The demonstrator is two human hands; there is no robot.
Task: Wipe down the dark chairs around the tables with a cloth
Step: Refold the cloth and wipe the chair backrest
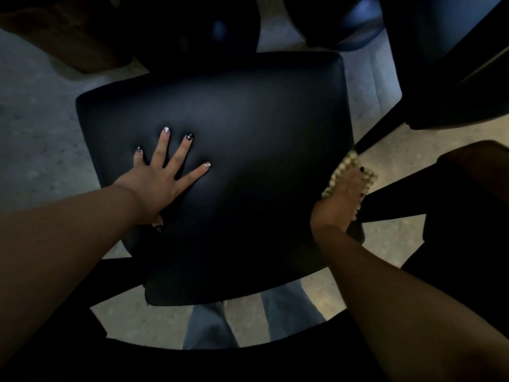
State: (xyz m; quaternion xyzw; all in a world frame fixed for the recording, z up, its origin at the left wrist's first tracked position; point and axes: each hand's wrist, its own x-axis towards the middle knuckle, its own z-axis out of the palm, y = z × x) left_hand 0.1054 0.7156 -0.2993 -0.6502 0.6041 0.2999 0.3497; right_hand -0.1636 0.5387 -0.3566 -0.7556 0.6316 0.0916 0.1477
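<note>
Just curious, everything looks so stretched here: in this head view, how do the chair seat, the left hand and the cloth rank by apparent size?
1. Chair seat, by far the largest.
2. Left hand, spread flat on the seat.
3. Cloth, under the right hand at the seat's edge; partly covered, so its true size is unsure.

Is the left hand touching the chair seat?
Touching. The head view shows the left hand lying flat with fingers spread on the seat.

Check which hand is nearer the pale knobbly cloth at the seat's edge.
Right. The right hand holds the pale knobbly cloth at the black padded chair seat's right edge; the left hand lies flat, apart.
</note>
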